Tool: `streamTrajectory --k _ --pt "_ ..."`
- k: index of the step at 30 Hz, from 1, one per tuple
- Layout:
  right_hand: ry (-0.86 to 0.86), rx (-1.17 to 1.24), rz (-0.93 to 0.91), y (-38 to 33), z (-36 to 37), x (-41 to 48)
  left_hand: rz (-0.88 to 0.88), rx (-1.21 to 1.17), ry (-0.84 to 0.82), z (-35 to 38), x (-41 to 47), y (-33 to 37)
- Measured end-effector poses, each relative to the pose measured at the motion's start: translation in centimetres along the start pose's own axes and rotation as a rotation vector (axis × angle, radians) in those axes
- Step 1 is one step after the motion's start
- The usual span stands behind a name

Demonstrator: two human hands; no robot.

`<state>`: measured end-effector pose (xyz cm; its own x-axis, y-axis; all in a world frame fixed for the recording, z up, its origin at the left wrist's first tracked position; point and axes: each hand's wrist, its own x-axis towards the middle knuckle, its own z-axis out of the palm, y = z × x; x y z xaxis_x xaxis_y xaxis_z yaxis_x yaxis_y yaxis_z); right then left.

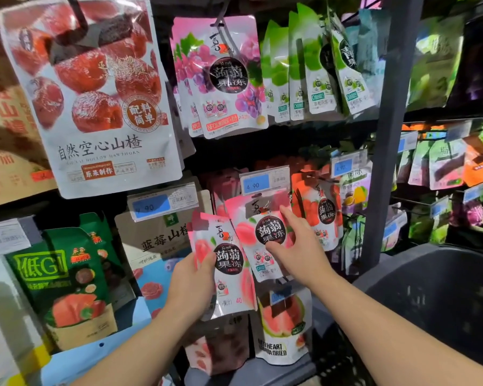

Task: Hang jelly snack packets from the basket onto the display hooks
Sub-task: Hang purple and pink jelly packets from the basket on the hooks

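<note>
Likely light, floppy, slick: your left hand (191, 280) grips pink glossy jelly pouch (230, 263) at 7 o'clock; pinch top instead. Right hand (299, 246) flat, fingers straight, on hung pink pouch (268, 227).

the single view comes from a wide-angle camera on the person's head, which faces forward and a little down at a snack display rack (388, 129) very close in front, so the hanging packets (223, 79) fill nearly the whole frame. the left hand (191, 285) and the right hand (299, 246) lie near the centre, their arms running in from the bottom edge. the dark basket (444, 296) sits at the lower right, and a large hawthorn bag (95, 93) appears very near at the upper left.
</note>
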<state>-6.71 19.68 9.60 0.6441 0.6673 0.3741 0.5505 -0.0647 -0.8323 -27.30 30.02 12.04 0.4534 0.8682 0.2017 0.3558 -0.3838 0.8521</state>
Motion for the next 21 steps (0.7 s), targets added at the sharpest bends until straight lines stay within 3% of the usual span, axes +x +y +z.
streamTrajectory --k 8,21 --pt "0.013 -0.107 -0.003 0.7 2.9 2.8 -0.036 0.047 0.057 -1.3 0.7 -0.9" --pt "0.074 -0.227 0.152 1.4 7.6 8.5 -0.084 -0.055 0.049 -1.9 2.4 -2.5"
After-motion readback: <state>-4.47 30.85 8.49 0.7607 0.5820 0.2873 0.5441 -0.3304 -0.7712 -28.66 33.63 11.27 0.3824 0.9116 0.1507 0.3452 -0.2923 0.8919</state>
